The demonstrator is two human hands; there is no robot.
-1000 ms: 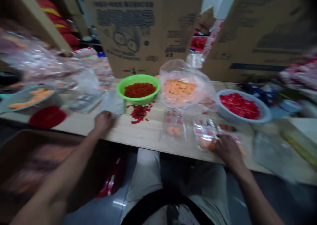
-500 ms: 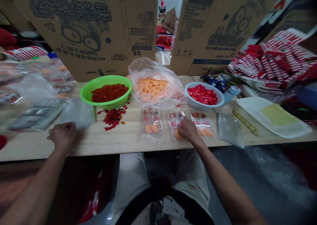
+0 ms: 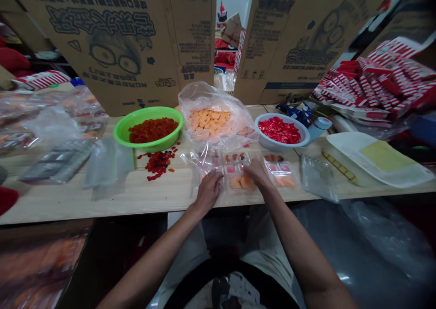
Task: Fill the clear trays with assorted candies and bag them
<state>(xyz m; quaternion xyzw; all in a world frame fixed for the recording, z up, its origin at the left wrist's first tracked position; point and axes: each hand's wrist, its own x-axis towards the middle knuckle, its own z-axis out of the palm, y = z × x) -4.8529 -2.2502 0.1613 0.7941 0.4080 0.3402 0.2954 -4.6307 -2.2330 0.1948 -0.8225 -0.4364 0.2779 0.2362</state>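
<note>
— Where are the 2 hands?

— Both sit low in the middle of the frame, at the near edge of the surface (image 3: 136,195). The left hand (image 3: 208,188) and the right hand (image 3: 257,173) flank a clear tray (image 3: 236,176), one at each side, touching it.

— Holding it?

— The fingers of both are bent and close together with their tips on the plastic. I cannot tell whether they grip or only press.

— What is in the tray?

— Orange pieces in the near compartment, small pink and red ones behind.

— And around it?

— A second tray (image 3: 281,173) lies just right of it. Behind stand 3 containers in a row: a green bowl (image 3: 119,134) of dark red pieces on the left, a clear bag (image 3: 211,118) of orange pieces in the middle, and a pale bowl (image 3: 265,142) of bright red pieces on the right. Loose red pieces (image 3: 158,161) lie scattered in front of the green bowl.
</note>
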